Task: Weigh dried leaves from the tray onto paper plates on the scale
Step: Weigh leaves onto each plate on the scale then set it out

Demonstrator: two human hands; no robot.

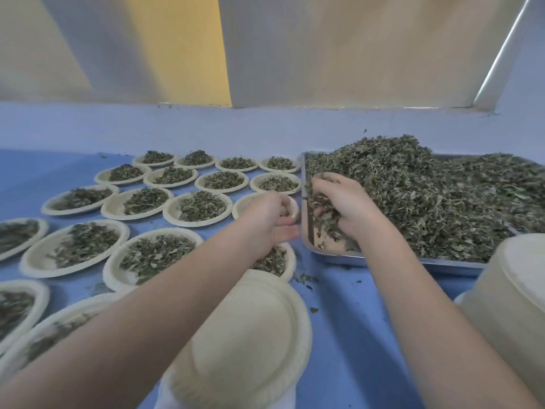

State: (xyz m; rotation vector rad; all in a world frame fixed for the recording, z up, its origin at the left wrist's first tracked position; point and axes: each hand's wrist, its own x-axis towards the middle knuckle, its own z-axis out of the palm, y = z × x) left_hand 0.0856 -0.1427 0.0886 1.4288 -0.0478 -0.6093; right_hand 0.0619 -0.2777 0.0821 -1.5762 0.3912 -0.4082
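Tabletop (pixel 348 335) solid blue. Paper plates (pixel 73 249) left of left hand (pixel 267 219) cream, ridged rims. Dried leaves (pixel 427 202) around right hand (pixel 342 202) mottled dull green, pale flecks. Tray (pixel 333 256) beneath that hand silvery metal. Wall (pixel 354 48) beyond hands off-white, yellow stripe (pixel 177 48) left.

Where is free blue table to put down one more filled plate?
Bare table lies between the empty plate and the plate stack, below the metal tray. Another patch lies far left, beyond the filled plates, which are crowded rim to rim.
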